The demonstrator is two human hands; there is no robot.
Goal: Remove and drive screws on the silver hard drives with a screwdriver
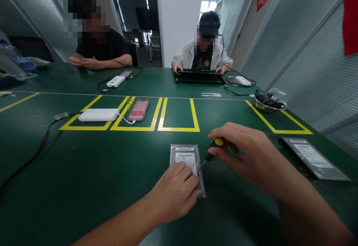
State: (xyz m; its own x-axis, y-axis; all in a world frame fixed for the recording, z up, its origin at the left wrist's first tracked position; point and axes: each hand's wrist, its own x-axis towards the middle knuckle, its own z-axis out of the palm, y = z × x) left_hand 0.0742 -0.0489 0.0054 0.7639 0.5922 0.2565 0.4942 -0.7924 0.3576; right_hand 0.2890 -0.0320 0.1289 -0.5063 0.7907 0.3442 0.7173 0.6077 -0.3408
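Observation:
A silver hard drive with a white label lies flat on the green table in front of me. Across its lower half rests my left hand, fingers curled over it and hiding part of the label, with the thumb at its right edge. My right hand pinches the dark handle of a screwdriver with a yellow cap. The screwdriver leans, its tip meeting the right side of the drive. Whether a screw sits under the tip is too small to tell.
Another drive-like device lies at the right. A bowl of dark parts stands behind it. A white power bank is cabled to a pink phone within yellow tape outlines. Two people sit opposite; one holds a black panel.

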